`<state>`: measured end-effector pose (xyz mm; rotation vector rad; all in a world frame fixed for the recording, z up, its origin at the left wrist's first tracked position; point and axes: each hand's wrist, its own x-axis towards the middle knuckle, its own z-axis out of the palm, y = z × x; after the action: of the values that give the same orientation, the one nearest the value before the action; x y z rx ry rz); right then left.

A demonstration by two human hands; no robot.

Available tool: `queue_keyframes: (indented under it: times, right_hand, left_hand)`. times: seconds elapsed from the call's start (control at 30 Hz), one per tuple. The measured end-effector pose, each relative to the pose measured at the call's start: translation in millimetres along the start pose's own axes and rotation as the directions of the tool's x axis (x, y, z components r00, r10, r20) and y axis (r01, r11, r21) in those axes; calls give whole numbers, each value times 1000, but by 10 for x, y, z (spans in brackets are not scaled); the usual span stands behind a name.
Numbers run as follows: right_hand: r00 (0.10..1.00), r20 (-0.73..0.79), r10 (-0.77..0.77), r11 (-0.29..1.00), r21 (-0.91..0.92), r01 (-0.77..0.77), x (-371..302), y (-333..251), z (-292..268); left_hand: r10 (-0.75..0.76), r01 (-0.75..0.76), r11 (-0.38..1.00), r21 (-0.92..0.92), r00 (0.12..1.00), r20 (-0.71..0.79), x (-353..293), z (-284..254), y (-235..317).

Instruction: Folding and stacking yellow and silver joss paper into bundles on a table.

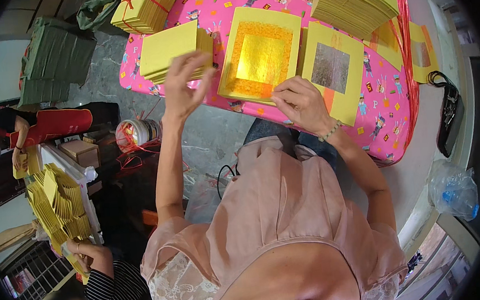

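Note:
My left hand is raised over the near right corner of a stack of plain yellow joss paper. Its fingers are spread, slightly blurred, and nothing shows in them. In the middle lies a stack of yellow joss paper with a gold foil square and orange print. My right hand pinches at the near right corner of this gold-foil stack, its fingers bent together. Right of it, partly under that hand's wrist, lies yellow joss paper with a silver-grey square.
A pink patterned cloth covers the table. Tall yellow bundles stand at the back, one tied with red string. Red strands hang along the right edge. At left, two other people handle yellow paper stacks; a bucket stands between.

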<state>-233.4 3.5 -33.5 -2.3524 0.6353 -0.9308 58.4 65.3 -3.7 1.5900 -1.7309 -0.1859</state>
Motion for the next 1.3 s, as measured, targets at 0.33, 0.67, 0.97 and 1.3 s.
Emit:
queue_keyframes:
  times: [0.33, 0.67, 0.97, 1.3]
  right_hand:
    - [991, 6, 133, 987, 94, -133, 3, -22, 21]
    - [982, -3, 189, 975, 121, -187, 17, 35, 48]
    - [971, 2, 241, 957, 168, -238, 3, 56, 61]
    - [983, 11, 183, 978, 98, -183, 61, 4, -20]
  left_hand:
    - [233, -242, 970, -17, 913, 335, -144, 364, 223]
    - [223, -226, 974, -35, 910, 349, -78, 318, 245]
    - [208, -212, 977, -34, 893, 399, -23, 296, 268]
    - [274, -303, 953, 10, 874, 401, 33, 320, 210]
